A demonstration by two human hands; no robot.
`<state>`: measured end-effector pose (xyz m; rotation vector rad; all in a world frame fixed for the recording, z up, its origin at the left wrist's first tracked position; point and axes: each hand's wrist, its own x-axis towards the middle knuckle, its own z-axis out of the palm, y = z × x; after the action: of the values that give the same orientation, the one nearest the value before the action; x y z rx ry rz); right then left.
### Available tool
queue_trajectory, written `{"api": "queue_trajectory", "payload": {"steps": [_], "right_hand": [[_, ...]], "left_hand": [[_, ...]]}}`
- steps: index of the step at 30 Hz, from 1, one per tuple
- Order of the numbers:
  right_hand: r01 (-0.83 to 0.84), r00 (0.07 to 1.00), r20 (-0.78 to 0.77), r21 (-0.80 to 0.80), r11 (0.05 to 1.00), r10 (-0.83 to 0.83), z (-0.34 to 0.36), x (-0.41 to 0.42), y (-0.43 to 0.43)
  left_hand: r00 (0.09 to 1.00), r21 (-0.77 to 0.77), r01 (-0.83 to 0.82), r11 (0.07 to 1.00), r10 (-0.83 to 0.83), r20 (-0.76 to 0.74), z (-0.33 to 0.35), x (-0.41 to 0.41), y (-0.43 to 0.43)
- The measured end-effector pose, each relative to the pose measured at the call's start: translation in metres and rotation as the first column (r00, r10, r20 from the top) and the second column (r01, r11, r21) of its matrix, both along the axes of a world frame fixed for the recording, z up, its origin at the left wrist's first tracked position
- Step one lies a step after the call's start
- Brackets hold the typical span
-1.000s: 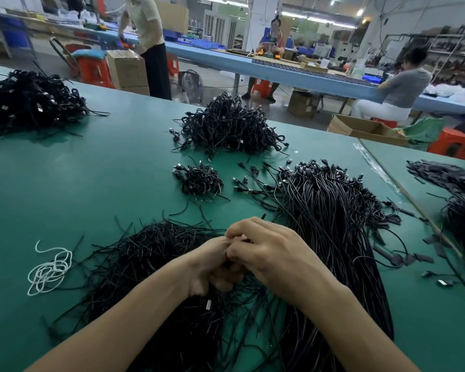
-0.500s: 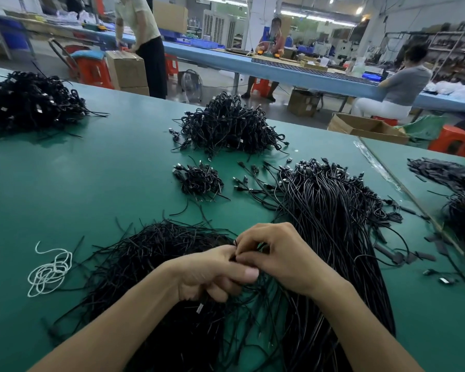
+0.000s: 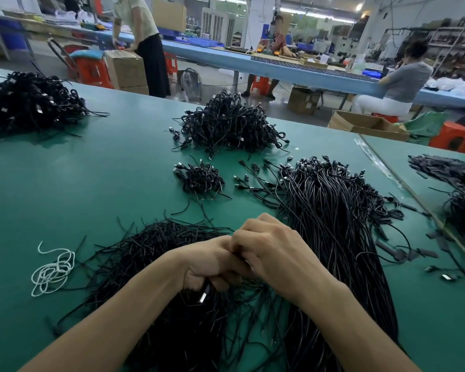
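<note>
Both hands met above loose cable pile [image 3: 156, 253] at near side of worktop [image 3: 105, 183]. Left hand [image 3: 212, 264] grip curled round black cable [image 3: 202, 296], end seen poking below fist. Right hand [image 3: 277, 253] grip pinched on same cable. Winding judged in hand. Next, coil to be secured snugly. Fingertips hidden by knuckles; any tie not made out.

Probably a factory: cable heaps [image 3: 226, 124], long workbenches [image 3: 306, 76].
</note>
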<state>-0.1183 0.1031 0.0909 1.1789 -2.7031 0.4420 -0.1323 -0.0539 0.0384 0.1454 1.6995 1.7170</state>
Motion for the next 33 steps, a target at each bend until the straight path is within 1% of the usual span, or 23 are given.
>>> {"api": "queue_trajectory", "payload": {"steps": [5,9,10,11,13,14,16,18,20,21,23,25,26,27,28,29,30,31,32,33], "right_hand": [[0.056,0.998,-0.011,0.007,0.998,-0.056,0.002,0.001,-0.001],[0.048,0.999,0.003,-0.023,0.999,-0.048,0.003,-0.001,0.001],[0.050,0.999,0.015,-0.042,0.998,-0.049,0.001,-0.003,0.002],[0.059,0.998,0.023,-0.066,0.996,-0.057,0.000,-0.004,0.004],[0.091,0.996,0.014,-0.146,0.985,-0.090,-0.004,-0.007,0.008],[0.112,0.993,0.000,-0.191,0.975,-0.114,-0.007,-0.008,0.009],[0.151,0.986,-0.027,-0.276,0.949,-0.164,-0.011,-0.009,0.011],[0.198,0.977,0.006,-0.396,0.896,-0.213,-0.016,-0.009,0.011],[0.263,0.963,0.097,-0.535,0.803,-0.250,-0.019,-0.007,0.009],[0.283,0.958,0.142,-0.606,0.743,-0.250,-0.019,-0.006,0.007],[0.299,0.954,0.228,-0.740,0.602,-0.194,-0.019,-0.003,0.001],[0.345,0.937,0.330,-0.813,0.469,-0.118,-0.019,-0.002,-0.004],[0.377,0.923,0.371,-0.827,0.417,-0.099,-0.019,-0.004,-0.004],[0.407,0.909,0.408,-0.833,0.373,-0.080,-0.019,-0.004,-0.003],[0.433,0.896,0.442,-0.838,0.333,-0.051,-0.019,-0.006,-0.002],[0.452,0.883,0.469,-0.839,0.304,-0.019,-0.019,-0.006,-0.001],[0.465,0.872,0.489,-0.835,0.293,0.009,-0.018,-0.007,0.001],[0.475,0.863,0.504,-0.830,0.293,0.028,-0.018,-0.008,0.002],[0.482,0.855,0.516,-0.826,0.291,0.049,-0.018,-0.008,0.002],[0.490,0.847,0.527,-0.826,0.279,0.074,-0.017,-0.008,0.002]], "left_hand": [[0.997,-0.033,-0.075,0.997,0.074,-0.035,0.003,0.001,0.002],[0.993,0.021,-0.120,0.993,0.120,0.002,0.007,0.004,0.005],[0.989,0.067,-0.148,0.987,0.146,0.031,0.008,0.004,0.005],[0.982,0.146,-0.179,0.973,0.167,0.090,0.008,0.005,0.005],[0.956,0.356,-0.239,0.903,0.155,0.249,0.011,0.007,0.005],[0.949,0.439,-0.259,0.861,0.141,0.283,0.012,0.007,0.006],[0.951,0.536,-0.289,0.793,0.173,0.257,0.012,0.009,0.009],[0.944,0.592,-0.331,0.735,0.251,0.216,0.011,0.010,0.014],[0.925,0.615,-0.367,0.698,0.345,0.160,0.009,0.010,0.019],[0.912,0.605,-0.381,0.699,0.393,0.121,0.008,0.010,0.021],[0.882,0.582,-0.406,0.704,0.469,0.048,0.006,0.009,0.026],[0.856,0.571,-0.440,0.693,0.516,0.032,0.006,0.008,0.029],[0.849,0.559,-0.444,0.700,0.529,0.012,0.006,0.007,0.028],[0.838,0.521,-0.445,0.728,0.544,-0.045,0.006,0.006,0.027],[0.815,0.433,-0.446,0.783,0.555,-0.165,0.006,0.006,0.025],[0.777,0.305,-0.448,0.841,0.534,-0.333,0.005,0.005,0.022],[0.723,0.173,-0.456,0.873,0.477,-0.499,0.004,0.005,0.020],[0.659,0.074,-0.473,0.878,0.408,-0.631,0.003,0.005,0.018],[0.595,0.024,-0.486,0.873,0.351,-0.723,0.002,0.004,0.018],[0.541,0.013,-0.492,0.870,0.318,-0.778,0.002,0.005,0.018]]}}
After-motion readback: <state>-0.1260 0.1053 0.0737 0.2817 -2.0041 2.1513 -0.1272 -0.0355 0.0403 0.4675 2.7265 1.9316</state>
